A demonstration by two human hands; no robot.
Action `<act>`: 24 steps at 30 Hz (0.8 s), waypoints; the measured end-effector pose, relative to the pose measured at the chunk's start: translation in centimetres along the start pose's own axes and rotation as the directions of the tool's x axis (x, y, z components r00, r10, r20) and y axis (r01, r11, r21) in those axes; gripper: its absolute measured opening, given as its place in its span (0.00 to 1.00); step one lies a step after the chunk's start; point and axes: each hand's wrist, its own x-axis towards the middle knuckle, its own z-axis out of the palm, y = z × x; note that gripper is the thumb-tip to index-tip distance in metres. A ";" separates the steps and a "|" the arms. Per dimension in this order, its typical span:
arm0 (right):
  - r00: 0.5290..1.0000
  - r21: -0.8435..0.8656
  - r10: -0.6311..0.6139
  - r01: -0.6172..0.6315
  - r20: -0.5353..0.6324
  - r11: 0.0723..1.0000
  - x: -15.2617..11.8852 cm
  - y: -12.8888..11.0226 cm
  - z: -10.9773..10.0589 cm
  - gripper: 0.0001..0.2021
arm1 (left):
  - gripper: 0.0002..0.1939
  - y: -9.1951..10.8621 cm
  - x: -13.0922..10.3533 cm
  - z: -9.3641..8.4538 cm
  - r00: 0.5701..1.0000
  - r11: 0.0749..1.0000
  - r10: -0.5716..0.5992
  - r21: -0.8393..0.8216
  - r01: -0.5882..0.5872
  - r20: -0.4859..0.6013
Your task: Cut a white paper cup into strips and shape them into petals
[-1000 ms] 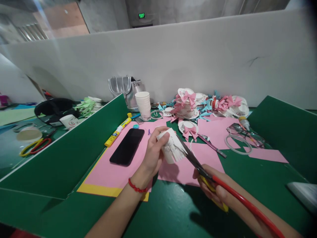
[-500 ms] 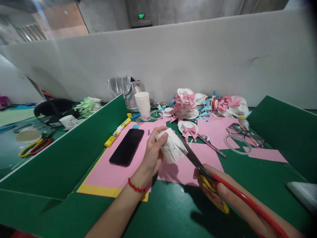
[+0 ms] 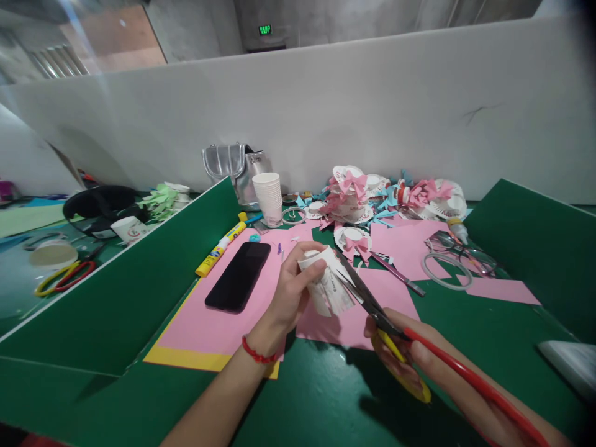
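A white paper cup (image 3: 321, 287) with its side slit into several strips is tilted in my left hand (image 3: 292, 288), the thumb pressed on its wall. My right hand (image 3: 400, 351) grips scissors (image 3: 370, 304) with one red and one yellow handle. The scissor blades are parted and reach the cup's slit edge, with a strip between or beside them. Below both hands lies pink paper (image 3: 344, 323). To the left of my left hand, a black phone (image 3: 238, 276) rests on more pink paper with a yellow sheet under it.
A yellow glue stick (image 3: 221, 248) lies along the green left divider (image 3: 139, 292). Stacked paper cups (image 3: 268, 198) stand at the back beside a silver bag (image 3: 228, 162). Cut cups with pink bows (image 3: 356, 245) pile up behind my hands. A purple pen (image 3: 398, 273) and a clear ring (image 3: 447, 271) lie right.
My left hand has turned and shifted the cup slightly right and down. The scissor blades have spread wider at the cup's slit edge.
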 end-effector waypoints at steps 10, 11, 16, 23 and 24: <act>0.997 0.068 0.053 -0.057 0.058 0.996 0.6 1.4 -0.3 0.33 | 0.20 -0.2 0.1 0.0 1.000 1.000 0.006 -0.022 -0.005 0.008; 0.997 0.071 0.052 -0.057 0.062 0.996 0.7 1.6 -0.3 0.32 | 0.20 -0.3 0.1 0.0 1.000 1.000 0.005 -0.021 -0.005 0.005; 1.000 0.048 0.022 -0.023 0.021 0.999 0.2 1.0 0.1 0.26 | 0.20 -0.4 0.1 0.2 1.000 1.000 0.004 -0.023 -0.004 0.001; 0.997 -0.001 0.026 -0.026 -0.079 1.000 -0.1 -0.1 0.6 0.27 | 0.19 -0.4 0.0 0.0 1.000 0.999 0.009 -0.035 -0.009 0.009; 0.996 -0.002 0.037 -0.037 -0.086 0.999 -0.1 -0.1 0.7 0.27 | 0.19 -0.5 0.0 -0.1 1.000 0.999 0.016 -0.036 -0.016 0.011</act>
